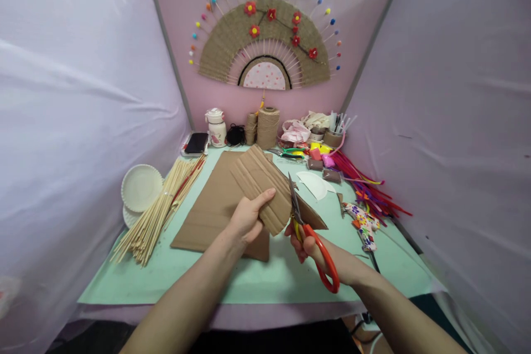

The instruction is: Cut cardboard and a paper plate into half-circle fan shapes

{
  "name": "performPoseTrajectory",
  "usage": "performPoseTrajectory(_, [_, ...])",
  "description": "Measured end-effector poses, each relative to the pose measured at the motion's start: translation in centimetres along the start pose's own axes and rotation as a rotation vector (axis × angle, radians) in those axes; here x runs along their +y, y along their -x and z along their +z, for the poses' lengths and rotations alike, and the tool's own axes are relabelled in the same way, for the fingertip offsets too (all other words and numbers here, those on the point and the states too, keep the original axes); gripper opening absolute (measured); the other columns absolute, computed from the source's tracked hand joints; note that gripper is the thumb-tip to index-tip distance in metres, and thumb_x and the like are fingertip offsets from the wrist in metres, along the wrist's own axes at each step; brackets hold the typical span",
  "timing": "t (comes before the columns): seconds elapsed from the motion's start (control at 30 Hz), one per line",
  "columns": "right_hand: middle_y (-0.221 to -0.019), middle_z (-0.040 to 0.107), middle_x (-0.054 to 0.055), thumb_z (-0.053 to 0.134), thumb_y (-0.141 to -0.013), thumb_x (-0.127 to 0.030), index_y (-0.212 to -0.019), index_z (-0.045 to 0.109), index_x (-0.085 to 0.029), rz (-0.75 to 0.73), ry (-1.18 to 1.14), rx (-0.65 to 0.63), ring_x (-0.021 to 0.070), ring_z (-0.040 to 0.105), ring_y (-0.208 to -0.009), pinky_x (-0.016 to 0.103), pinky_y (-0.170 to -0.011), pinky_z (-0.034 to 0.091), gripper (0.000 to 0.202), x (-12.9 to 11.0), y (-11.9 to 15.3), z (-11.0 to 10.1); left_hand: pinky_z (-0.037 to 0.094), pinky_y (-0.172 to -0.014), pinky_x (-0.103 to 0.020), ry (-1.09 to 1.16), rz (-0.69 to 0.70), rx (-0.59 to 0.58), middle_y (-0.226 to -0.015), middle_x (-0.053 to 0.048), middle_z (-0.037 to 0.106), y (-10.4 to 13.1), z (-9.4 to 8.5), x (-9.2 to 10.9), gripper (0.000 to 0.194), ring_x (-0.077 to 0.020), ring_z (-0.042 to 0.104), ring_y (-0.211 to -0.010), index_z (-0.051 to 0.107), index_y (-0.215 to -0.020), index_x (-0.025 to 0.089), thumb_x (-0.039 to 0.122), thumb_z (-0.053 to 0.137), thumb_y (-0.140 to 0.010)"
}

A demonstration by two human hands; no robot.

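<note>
My left hand [249, 217] grips a piece of brown corrugated cardboard [265, 188], thumb on top, tilted above the table. In my right hand [305, 243] is a pair of scissors [326, 263] with red-orange handles. Their dark blades point upward at the cardboard's right edge. A cut flap of cardboard [312, 214] angles off to the right behind the blades; whether it is still joined I cannot tell. Under my left hand a larger flat cardboard sheet [211, 204] lies on the table.
Bundled thin wooden sticks [153, 210] and white paper plates [142, 188] lie left. Twine spools [267, 128], a white bottle [216, 128] and a phone [196, 143] stand along the back. Coloured pipe cleaners [373, 196] and a floral-patterned glue gun [365, 224] lie right. A decorated fan [265, 38] hangs behind.
</note>
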State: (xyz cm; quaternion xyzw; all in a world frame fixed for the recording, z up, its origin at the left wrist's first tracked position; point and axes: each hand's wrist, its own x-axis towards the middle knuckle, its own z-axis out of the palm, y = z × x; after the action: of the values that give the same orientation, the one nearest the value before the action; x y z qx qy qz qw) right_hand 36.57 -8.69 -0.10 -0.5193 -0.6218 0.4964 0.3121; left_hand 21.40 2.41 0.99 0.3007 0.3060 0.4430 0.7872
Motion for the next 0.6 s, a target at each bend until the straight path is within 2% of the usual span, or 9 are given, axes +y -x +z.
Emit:
performPoseTrajectory(0.33, [-0.073,0.042,-0.002,0.019,-0.079,-0.085,-0.096,0.041,-0.020,-0.016,0.026,0.050,0.0150,0.040,-0.064,0.032,-0.061,0.041,0.071,0.3,-0.3,0.5,0.054,-0.090,-0.036,0.074,0.034,0.046,-0.094,-0.009,0.075,0.6,0.7,-0.8,0.044,-0.0219,0.070,-0.087,0.070,-0.099,0.012,0.023,0.086,-0.060])
performPoseTrajectory(0.6, [-0.066,0.042,-0.002,0.022,-0.081,-0.083,-0.088,0.044,-0.021,-0.032,0.035,0.138,0.0140,0.039,-0.059,0.028,-0.054,0.037,0.067,0.5,0.1,0.8,0.056,-0.083,-0.033,0.065,0.021,0.054,-0.098,-0.010,0.075,0.7,0.7,-1.1,0.039,-0.0213,0.069,-0.088,0.071,-0.097,0.012,0.021,0.085,-0.062])
